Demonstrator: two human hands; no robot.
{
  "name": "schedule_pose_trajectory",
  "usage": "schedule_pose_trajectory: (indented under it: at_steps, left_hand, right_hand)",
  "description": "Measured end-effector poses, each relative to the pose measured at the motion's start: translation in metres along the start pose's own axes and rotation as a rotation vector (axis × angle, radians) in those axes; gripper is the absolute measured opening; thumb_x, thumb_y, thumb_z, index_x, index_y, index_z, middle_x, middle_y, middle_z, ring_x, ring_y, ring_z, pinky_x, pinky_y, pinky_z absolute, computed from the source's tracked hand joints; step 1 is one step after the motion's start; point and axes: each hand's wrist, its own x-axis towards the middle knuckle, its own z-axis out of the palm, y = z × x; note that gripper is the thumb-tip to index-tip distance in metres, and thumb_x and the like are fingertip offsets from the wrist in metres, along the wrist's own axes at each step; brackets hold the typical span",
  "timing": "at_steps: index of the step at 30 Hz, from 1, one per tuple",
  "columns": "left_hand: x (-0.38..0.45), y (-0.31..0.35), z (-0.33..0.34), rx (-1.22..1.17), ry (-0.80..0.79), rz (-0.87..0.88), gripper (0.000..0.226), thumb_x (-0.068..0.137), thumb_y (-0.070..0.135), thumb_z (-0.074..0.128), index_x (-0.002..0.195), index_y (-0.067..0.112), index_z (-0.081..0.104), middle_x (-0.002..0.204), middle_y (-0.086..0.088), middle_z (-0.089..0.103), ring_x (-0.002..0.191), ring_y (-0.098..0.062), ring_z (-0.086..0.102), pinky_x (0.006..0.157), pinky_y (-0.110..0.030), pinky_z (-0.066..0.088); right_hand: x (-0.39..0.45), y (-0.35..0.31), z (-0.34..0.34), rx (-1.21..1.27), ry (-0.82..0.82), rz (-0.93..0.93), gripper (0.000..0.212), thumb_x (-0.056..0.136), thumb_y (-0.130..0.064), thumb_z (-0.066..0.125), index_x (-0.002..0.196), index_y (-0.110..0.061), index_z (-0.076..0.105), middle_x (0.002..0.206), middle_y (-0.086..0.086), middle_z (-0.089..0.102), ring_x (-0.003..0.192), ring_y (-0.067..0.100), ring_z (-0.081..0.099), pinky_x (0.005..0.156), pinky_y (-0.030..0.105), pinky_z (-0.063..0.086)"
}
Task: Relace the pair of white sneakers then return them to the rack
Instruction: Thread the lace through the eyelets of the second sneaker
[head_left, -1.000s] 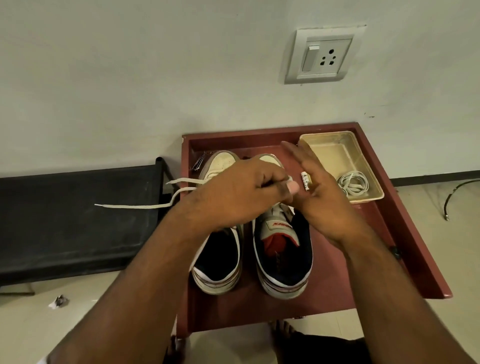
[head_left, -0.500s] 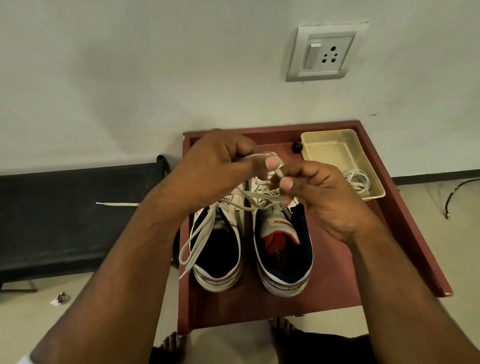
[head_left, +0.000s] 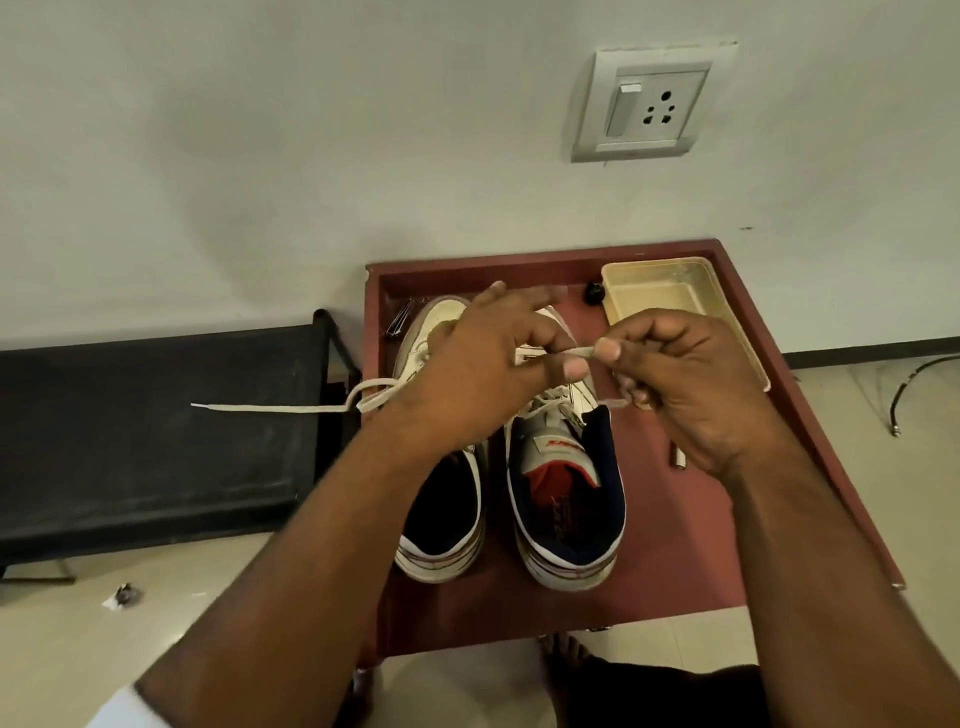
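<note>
Two white sneakers with dark blue linings stand side by side, toes toward the wall, on a reddish-brown table (head_left: 691, 545). The left sneaker (head_left: 441, 519) is partly behind my left arm; its white lace (head_left: 270, 408) trails left over a black bench. The right sneaker (head_left: 566, 499) has a grey tongue. My left hand (head_left: 483, 374) hovers over the toes, thumb and forefinger pinching the right sneaker's lace (head_left: 582, 353). My right hand (head_left: 680, 384) pinches that same lace end between thumb and forefinger, just right of my left hand.
A beige plastic tray (head_left: 649, 291) sits at the table's back right corner, a small black knob (head_left: 594, 294) beside it. A small metal piece (head_left: 677, 457) lies on the table by my right wrist. A black bench (head_left: 145, 441) stands at left. A wall socket (head_left: 654, 101) is above.
My hands moved slightly apart, away from me toward the toes. The left sneaker's lace, bunched under my left hand before, now lies stretched out to the left over the bench.
</note>
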Motion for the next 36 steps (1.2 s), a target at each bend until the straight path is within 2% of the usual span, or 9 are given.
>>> schedule_pose_trajectory:
  at_steps: [4, 7, 9, 12, 15, 20, 25, 32, 36]
  left_hand:
    - [-0.002, -0.024, -0.032, 0.207, 0.136, -0.305, 0.011, 0.088, 0.045, 0.067, 0.091, 0.036, 0.073, 0.138, 0.018, 0.053, 0.140, -0.017, 0.035, 0.115, -0.035, 0.009]
    - [-0.011, -0.034, -0.046, 0.618, 0.046, -0.516, 0.040, 0.086, 0.056, 0.063, 0.124, 0.045, 0.060, 0.152, 0.015, 0.038, 0.150, -0.025, 0.012, 0.114, -0.059, -0.005]
    - [-0.011, -0.020, -0.033, 0.397, 0.037, -0.377, 0.063, 0.084, 0.052, 0.069, 0.140, 0.050, 0.042, 0.157, 0.017, 0.030, 0.151, -0.018, 0.007, 0.115, -0.051, -0.014]
    - [-0.006, 0.006, -0.002, 0.065, 0.068, -0.188, 0.043, 0.080, 0.039, 0.077, 0.119, 0.048, 0.063, 0.117, 0.025, 0.066, 0.130, -0.001, 0.046, 0.120, -0.054, -0.003]
    - [0.001, 0.006, 0.014, 0.037, 0.142, -0.126, 0.012, 0.079, 0.035, 0.078, 0.090, 0.040, 0.074, 0.075, 0.030, 0.066, 0.095, 0.000, 0.065, 0.114, -0.051, 0.024]
    - [0.003, -0.001, 0.021, 0.285, 0.149, -0.211, 0.014, 0.090, 0.034, 0.067, 0.102, 0.036, 0.075, 0.092, 0.015, 0.073, 0.100, -0.003, 0.057, 0.114, -0.049, 0.017]
    - [0.006, -0.013, 0.039, 0.252, 0.079, -0.281, 0.014, 0.086, 0.033, 0.066, 0.094, 0.033, 0.076, 0.095, 0.009, 0.073, 0.103, -0.017, 0.062, 0.103, -0.051, 0.039]
    - [0.005, -0.007, 0.053, 0.499, 0.075, -0.319, 0.018, 0.089, 0.043, 0.061, 0.094, 0.033, 0.075, 0.099, 0.008, 0.070, 0.111, -0.018, 0.054, 0.102, -0.047, 0.022]
    - [0.005, -0.007, 0.052, 0.481, 0.082, -0.323, 0.015, 0.086, 0.041, 0.064, 0.090, 0.033, 0.076, 0.097, 0.009, 0.071, 0.108, -0.017, 0.056, 0.101, -0.047, 0.022]
  right_hand:
    - [-0.004, 0.004, -0.022, -0.150, 0.027, 0.098, 0.024, 0.069, -0.024, 0.074, 0.086, -0.008, 0.075, 0.061, 0.005, 0.064, 0.055, 0.011, 0.051, 0.053, 0.021, 0.043]
    - [-0.005, 0.007, -0.017, -0.180, 0.012, 0.124, 0.020, 0.067, -0.026, 0.076, 0.082, -0.013, 0.077, 0.063, 0.007, 0.067, 0.058, 0.012, 0.054, 0.054, 0.019, 0.045]
    - [-0.003, 0.007, -0.003, -0.172, -0.041, 0.121, 0.012, 0.068, -0.024, 0.078, 0.078, -0.016, 0.077, 0.062, 0.005, 0.067, 0.058, 0.012, 0.055, 0.053, 0.017, 0.045]
    - [0.001, 0.008, 0.010, -0.149, -0.048, 0.076, 0.003, 0.076, -0.009, 0.077, 0.077, -0.012, 0.075, 0.058, -0.003, 0.067, 0.055, 0.003, 0.058, 0.054, 0.013, 0.044]
    - [0.001, 0.011, 0.007, -0.111, 0.019, 0.074, 0.004, 0.076, -0.006, 0.078, 0.077, -0.008, 0.074, 0.060, -0.001, 0.068, 0.057, 0.005, 0.061, 0.058, 0.015, 0.048]
    - [-0.001, 0.013, -0.002, -0.209, 0.065, 0.169, 0.016, 0.074, -0.023, 0.081, 0.088, -0.019, 0.074, 0.078, 0.005, 0.070, 0.070, 0.010, 0.064, 0.065, 0.022, 0.052]
    - [-0.002, 0.025, 0.008, -0.569, -0.065, 0.379, 0.038, 0.072, -0.018, 0.080, 0.103, -0.031, 0.063, 0.088, -0.004, 0.070, 0.079, 0.014, 0.069, 0.078, 0.041, 0.058]
    - [0.002, 0.031, 0.010, -0.582, 0.078, 0.427, 0.034, 0.076, 0.004, 0.072, 0.101, -0.020, 0.069, 0.072, -0.001, 0.064, 0.066, 0.013, 0.062, 0.057, 0.025, 0.046]
    - [0.002, 0.033, 0.007, -0.489, 0.093, 0.463, 0.031, 0.077, 0.005, 0.074, 0.096, -0.020, 0.071, 0.078, 0.003, 0.066, 0.074, 0.017, 0.064, 0.065, 0.030, 0.052]
